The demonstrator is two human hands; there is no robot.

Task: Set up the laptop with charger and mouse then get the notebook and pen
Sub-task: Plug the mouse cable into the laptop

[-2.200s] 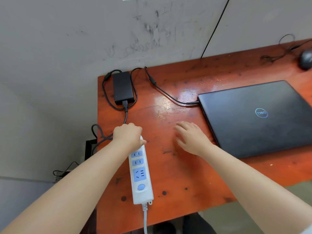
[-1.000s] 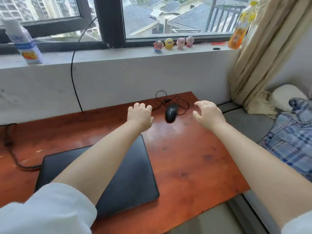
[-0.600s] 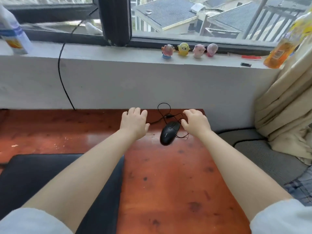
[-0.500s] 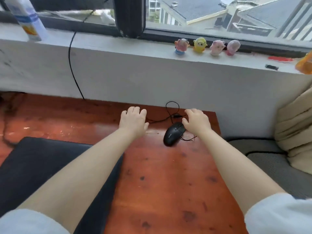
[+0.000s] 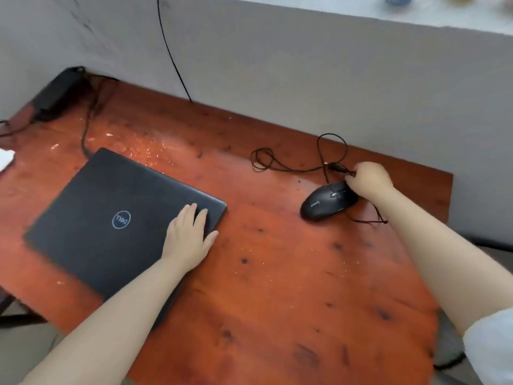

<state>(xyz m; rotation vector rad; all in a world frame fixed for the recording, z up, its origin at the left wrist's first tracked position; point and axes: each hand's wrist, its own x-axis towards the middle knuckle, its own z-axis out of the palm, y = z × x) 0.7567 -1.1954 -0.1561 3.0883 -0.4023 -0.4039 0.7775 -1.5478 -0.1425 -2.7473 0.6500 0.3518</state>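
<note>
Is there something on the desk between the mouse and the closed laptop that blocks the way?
Nothing visible does. The desk is bare between the mouse and the laptop. The mouse cable loops behind, near the right hand.

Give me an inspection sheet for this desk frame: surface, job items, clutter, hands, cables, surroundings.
Surface: red-brown wooden desk, scuffed, dark spots.
Job's things: laptop closed, flat on the desk; black mouse right of it; charger brick at the far left corner. Notebook and pen: nothing seen.
Clutter: white object at the left edge, mostly cut off.
Hands: left hand flat on the laptop lid; right hand closed on the mouse cable beside the mouse.
Cables: mouse cable looped loose on the desk; charger lead runs to the laptop's far edge.
Surroundings: grey wall behind, one black wire down it.
</note>
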